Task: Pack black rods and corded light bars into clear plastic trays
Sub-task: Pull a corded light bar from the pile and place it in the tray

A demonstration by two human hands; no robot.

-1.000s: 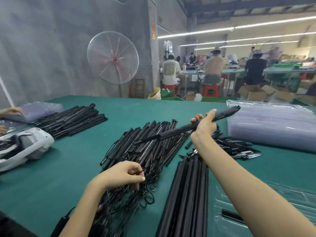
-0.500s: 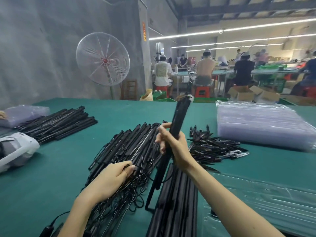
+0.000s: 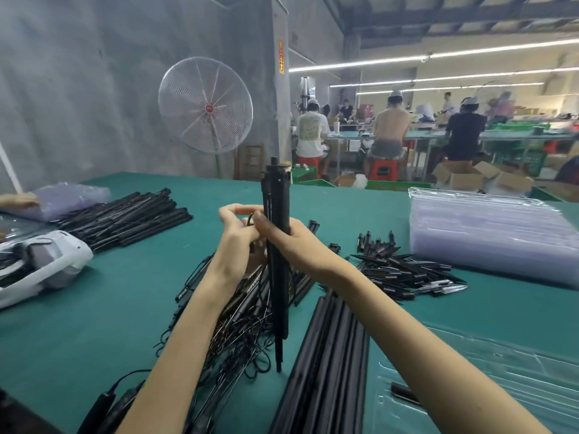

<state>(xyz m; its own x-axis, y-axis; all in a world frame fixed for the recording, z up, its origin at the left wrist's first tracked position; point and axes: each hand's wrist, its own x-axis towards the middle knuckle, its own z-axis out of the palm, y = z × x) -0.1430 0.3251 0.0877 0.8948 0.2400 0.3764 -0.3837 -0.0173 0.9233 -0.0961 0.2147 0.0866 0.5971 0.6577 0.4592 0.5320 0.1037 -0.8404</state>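
- Standing almost upright between the two hands is a black bundle point(image 3: 275, 245), light bar and rod held together by the look of it, long axis running top to bottom, lower tip hanging just over the corded pile point(image 3: 238, 308).
- Right hand point(image 3: 291, 242) wraps the bundle about a third of the way down; fingers curl round its far side, thumb pressing the near face.
- Left hand point(image 3: 238, 233) sits just left of the bundle, touching the right hand, thumb and forefinger pinching a small loop of cord point(image 3: 250, 219) beside the shaft.
- So the bundle lies directly right of the left fingertips and inside the right grip; the right hand carries the weight.
- Judgement: the cord is being tidied against the bundle before packing.
- Tray point(image 3: 488, 386) lies down and to the right of the right hand, well apart, with one dark piece in it already.
- Next move would call for tipping that vertical axis flat and swinging right, a job for the right hand, which is nearer the tray.
- Loose rods point(image 3: 326, 355) lie flat between the grip and the tray.
- Risk: the cord springing loose during the tilt.
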